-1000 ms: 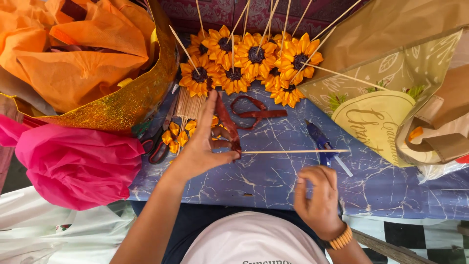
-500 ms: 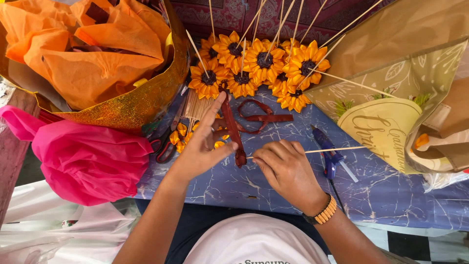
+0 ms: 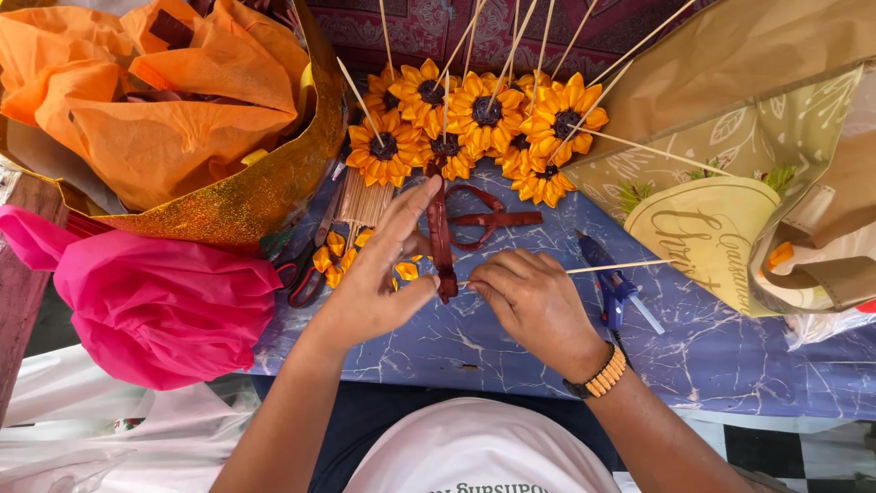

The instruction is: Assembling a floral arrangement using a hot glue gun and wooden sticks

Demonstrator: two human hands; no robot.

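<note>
My left hand [image 3: 379, 283] pinched the dark brown ribbon strip [image 3: 441, 233] betw. thumb & fingers, loose end running up twd the flowers so it stayed taut & out of the way. Right hand [image 3: 534, 306] was clenched round the near end of the thin pale wooden skewer [image 3: 620, 267], tips meeting the ribbon right where my left thumb sat; stick lay flat, pointing off to the right, so both hands could work the same spot. Just beyond, a looped length of the same brown ribbon [image 3: 497, 219] rested on the blue marbled tabletop [image 3: 712, 356]. Blue glue gun [image 3: 613, 283] lay just beside my right wrist, within reach. Finished orange-yellow fabric sunflowers on skewers [image 3: 474, 123] were bunched at the far edge, sticks fanned up, heads clear of the work. Red-handled scissors [image 3: 301, 278] sat near the left hand, part-tucked under the gold glitter wrap holding orange tissue paper [image 3: 182, 119]. Pink tissue bundle [image 3: 155, 306] hung off the left corner.
</note>
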